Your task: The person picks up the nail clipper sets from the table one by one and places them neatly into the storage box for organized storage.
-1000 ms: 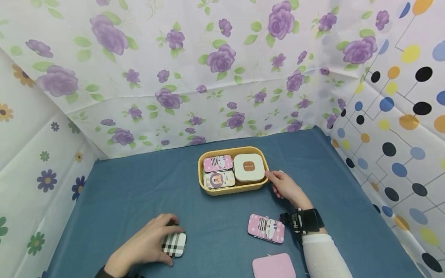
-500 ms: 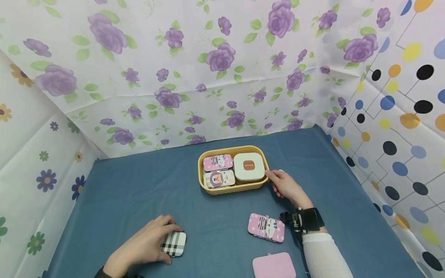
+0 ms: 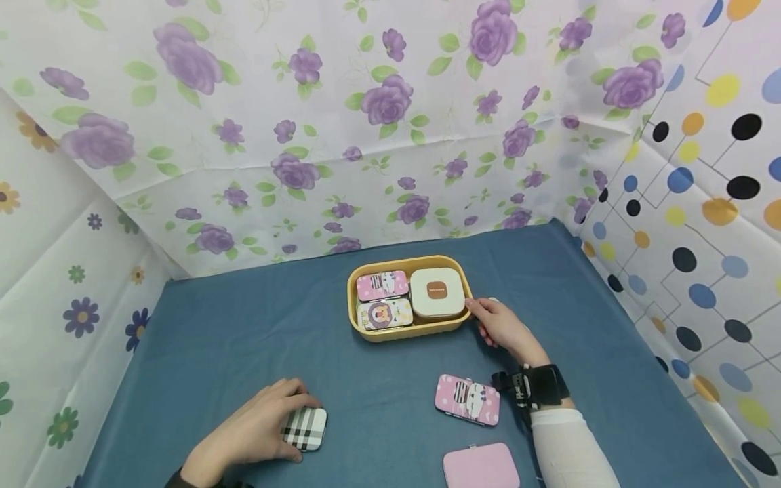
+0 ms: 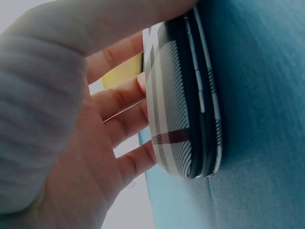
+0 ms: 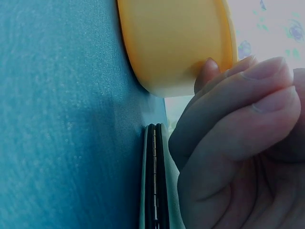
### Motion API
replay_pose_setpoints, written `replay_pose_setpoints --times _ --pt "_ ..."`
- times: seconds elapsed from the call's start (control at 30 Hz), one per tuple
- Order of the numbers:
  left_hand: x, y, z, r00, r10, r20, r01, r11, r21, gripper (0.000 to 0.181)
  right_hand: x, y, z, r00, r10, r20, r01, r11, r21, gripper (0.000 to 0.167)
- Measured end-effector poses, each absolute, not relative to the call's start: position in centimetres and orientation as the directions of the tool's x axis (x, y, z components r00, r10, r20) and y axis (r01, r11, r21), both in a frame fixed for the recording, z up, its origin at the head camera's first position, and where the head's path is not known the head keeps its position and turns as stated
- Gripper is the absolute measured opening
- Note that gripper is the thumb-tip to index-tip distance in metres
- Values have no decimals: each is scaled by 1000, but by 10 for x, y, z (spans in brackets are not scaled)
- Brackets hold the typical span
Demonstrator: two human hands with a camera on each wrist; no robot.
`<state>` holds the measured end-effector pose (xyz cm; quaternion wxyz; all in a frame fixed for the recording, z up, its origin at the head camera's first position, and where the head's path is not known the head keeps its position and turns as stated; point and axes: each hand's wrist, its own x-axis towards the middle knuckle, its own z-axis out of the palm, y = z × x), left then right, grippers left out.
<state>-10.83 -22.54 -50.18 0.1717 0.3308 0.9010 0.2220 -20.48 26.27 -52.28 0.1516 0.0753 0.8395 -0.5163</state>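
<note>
Left hand (image 3: 259,420): fingers and thumb curled round the edges of the plaid case (image 3: 307,428), gripping it at the desk (image 3: 372,407), front left of the yellow tray (image 3: 390,335); any gap beneath the case cannot be told. Right hand (image 3: 503,329): fingers bent, holding the tray's right end at the rim. Tray contents: pink cat-print case (image 3: 382,286) at back left, lion-print case (image 3: 386,314) in front of it, cream box (image 3: 436,293) filling the right side. Pale hinged case (image 5: 157,181) just beside the right hand, mostly hidden in the head view. Second cat-print case (image 3: 467,400) near the right wrist; plain pink case (image 3: 482,466) below it, cut by the frame edge.
</note>
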Motion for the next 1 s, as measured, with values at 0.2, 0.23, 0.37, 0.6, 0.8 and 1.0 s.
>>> replay_pose_setpoints --times 0.2,0.23,0.37,0.6,0.8,1.0 --pt "-109 -225 -501 -714 680 -166 524 676 518 67 -204 263 -523 -943 -36 -331 280 452 -847 62" --pt "-109 -225 -501 -713 681 -168 524 676 518 67 -204 263 -523 -943 -40 -330 277 451 -848 62" --pt "-110 -225 -500 -709 684 -172 527 676 515 67 -204 263 -522 -944 -47 -327 273 445 -853 61" --pt "-110 -224 -497 -699 694 -171 546 673 500 65 -204 263 -523 -943 -49 -328 274 441 -854 58" --pt "-110 -223 -494 -702 701 -126 588 670 453 65 -204 263 -522 -945 -48 -324 271 440 -856 57" --pt "-111 -220 -492 -705 700 -118 593 672 444 63 -204 262 -521 -947 -51 -318 267 430 -862 57"
